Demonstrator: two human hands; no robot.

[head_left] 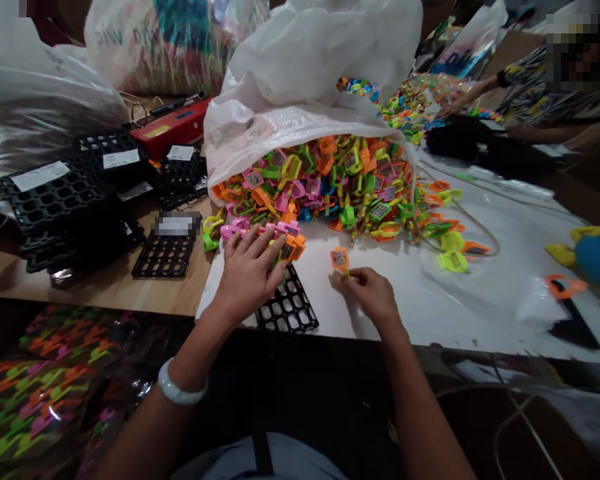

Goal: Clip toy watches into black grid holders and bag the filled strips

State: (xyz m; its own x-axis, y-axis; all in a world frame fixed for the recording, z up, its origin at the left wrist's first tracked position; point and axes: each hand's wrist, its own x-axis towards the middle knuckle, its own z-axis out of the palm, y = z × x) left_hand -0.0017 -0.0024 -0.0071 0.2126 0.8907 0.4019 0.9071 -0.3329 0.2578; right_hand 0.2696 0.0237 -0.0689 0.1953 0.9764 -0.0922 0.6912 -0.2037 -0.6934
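Note:
Between the thumb and fingers of my right hand (pixel 373 293) is a small orange plastic toy (pixel 339 258), pinched by its short yellowish end. It has a square patterned face, rather like a toy watch. My left hand (pixel 250 273) lies with fingers spread over pink and orange toys (pixel 291 245) at the far end of a black grid tray (pixel 289 303). Whether its fingertips press on a toy is hard to make out. Square openings show bare in the near part of this tray. Just beyond both hands, a heap of bright toys (pixel 325 180) spills from a white plastic bag (pixel 305 120).
Left stand stacked black trays (pixel 55 200), a single tray (pixel 166 257) and a red tool-like object (pixel 173 127). Bagged toys (pixel 35 400) lie below the table edge. At right are a cable (pixel 495 233) and a blue-yellow toy (pixel 597 260). Another person's arm (pixel 467 97) reaches toward toys.

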